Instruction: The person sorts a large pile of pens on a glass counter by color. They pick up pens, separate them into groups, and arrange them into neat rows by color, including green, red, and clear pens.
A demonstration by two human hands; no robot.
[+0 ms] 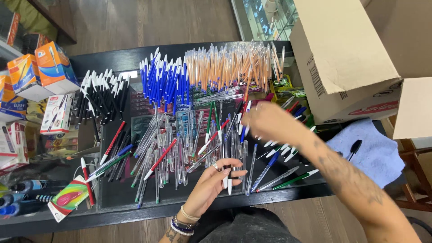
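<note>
Black counter (216,198): left hand (211,182) open on clear pens (231,173); right hand (270,121) blurred, grip unclear.

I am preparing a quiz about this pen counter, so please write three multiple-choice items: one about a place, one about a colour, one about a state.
1. Where does the cardboard box stand?
A. at the right end of the counter
B. at the left end
C. on the floor

2. What colour is the cloth under the black pen?
A. red
B. pale blue
C. yellow

3. How is the left hand held?
A. closed in a fist
B. palm up, fingers open, over loose pens
C. hidden

Key: 1 A, the box fills the upper right, beside the orange pens. 2 B, the cloth looks pale blue. 3 B, the palm faces up with spread fingers; the right hand is blurred.
</note>
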